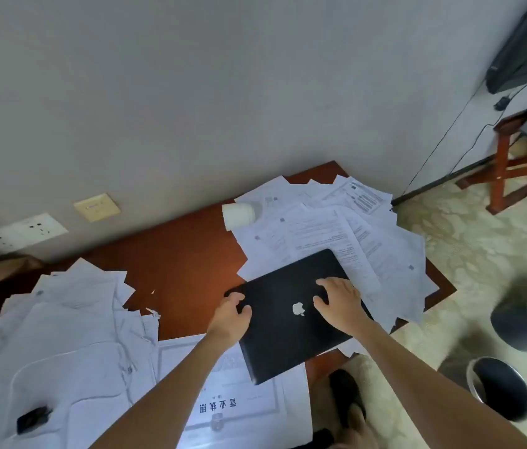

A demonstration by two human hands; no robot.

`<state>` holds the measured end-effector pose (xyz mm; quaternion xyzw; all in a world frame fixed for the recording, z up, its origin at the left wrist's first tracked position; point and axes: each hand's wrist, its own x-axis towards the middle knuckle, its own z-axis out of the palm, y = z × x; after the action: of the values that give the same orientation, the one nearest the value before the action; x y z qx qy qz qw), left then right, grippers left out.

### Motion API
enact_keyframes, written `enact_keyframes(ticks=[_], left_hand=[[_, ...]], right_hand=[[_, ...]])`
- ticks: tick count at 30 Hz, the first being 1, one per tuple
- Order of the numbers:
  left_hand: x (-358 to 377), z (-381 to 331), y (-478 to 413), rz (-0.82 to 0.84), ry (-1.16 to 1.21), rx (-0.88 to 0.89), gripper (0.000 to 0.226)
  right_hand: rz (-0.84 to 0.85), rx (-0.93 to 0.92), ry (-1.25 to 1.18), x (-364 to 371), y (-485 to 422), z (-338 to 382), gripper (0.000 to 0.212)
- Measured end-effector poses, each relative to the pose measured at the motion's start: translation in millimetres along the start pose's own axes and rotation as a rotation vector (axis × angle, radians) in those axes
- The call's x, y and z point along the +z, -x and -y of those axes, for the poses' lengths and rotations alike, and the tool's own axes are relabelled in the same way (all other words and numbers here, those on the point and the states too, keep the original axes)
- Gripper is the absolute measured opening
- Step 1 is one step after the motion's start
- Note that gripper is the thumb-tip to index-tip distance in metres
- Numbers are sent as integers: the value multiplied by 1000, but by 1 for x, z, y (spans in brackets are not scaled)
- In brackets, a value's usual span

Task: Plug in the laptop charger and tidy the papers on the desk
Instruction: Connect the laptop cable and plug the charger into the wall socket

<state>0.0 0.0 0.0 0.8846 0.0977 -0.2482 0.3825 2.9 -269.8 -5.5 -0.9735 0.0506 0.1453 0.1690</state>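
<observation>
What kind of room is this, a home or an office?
Probably a small office or a study corner. A wooden desk stands against the wall, loose printed papers are strewn over it, a closed black laptop lies on them, and wall sockets sit just above the desk.

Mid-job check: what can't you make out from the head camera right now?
Head view only:
- Small black object on the left papers: too blurred to call a charger.
- Ports on the laptop: edges dark, too small.
- What lies under the laptop: hidden by it.
- Whether the left hand grips or just rests on the laptop's corner: blurred.
- Hole types of the wall sockets: blurred.
</observation>
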Motion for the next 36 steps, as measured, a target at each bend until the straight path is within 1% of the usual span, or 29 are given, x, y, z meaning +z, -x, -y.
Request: enact_keyframes(ticks=[2, 4, 7, 9, 11, 15, 18, 19, 22, 23, 25, 27, 29, 32, 36], left_hand=[[16, 0, -4, 1, 113, -109, 45], [30, -1, -5, -17, 164, -196, 50], [44, 1, -10, -107, 274, -366, 56], [50, 4, -13, -119, 338, -464, 61], [53, 6, -14, -117, 371, -500, 64], [51, 14, -17, -116, 439, -544, 65], [55, 47, -39, -69, 598, -561, 82], [59, 59, -48, -61, 644, -566, 82], [62, 69, -59, -54, 704, -576, 70], [65, 75, -63, -64, 709, -573, 73], [79, 100, -84, -85, 731, -568, 85], [83, 106, -91, -99, 745, -560, 92], [71, 85, -75, -114, 746, -543, 86], [44, 46, -42, -155, 708, -515, 58], [13, 51, -36, -209, 665, -459, 32]], right_hand=[[12, 61, -30, -1, -3, -10, 52], [43, 131, -52, 0, -8, -22, 59], [92, 201, -107, 5, -14, -36, 76], [119, 228, -134, 5, -18, -43, 87], [137, 238, -145, 6, -22, -48, 91], [124, 236, -142, 6, -28, -52, 91], [139, 241, -93, 7, -32, -53, 96], [143, 242, -78, 8, -33, -54, 99], [135, 250, -47, 8, -35, -54, 106], [124, 259, -51, 8, -36, -55, 106], [109, 283, -66, 6, -38, -55, 105], [113, 304, -84, 7, -40, -56, 105], [128, 323, -128, 10, -39, -58, 105], [106, 322, -173, 10, -37, -51, 103], [42, 270, -210, 4, -41, -24, 103]])
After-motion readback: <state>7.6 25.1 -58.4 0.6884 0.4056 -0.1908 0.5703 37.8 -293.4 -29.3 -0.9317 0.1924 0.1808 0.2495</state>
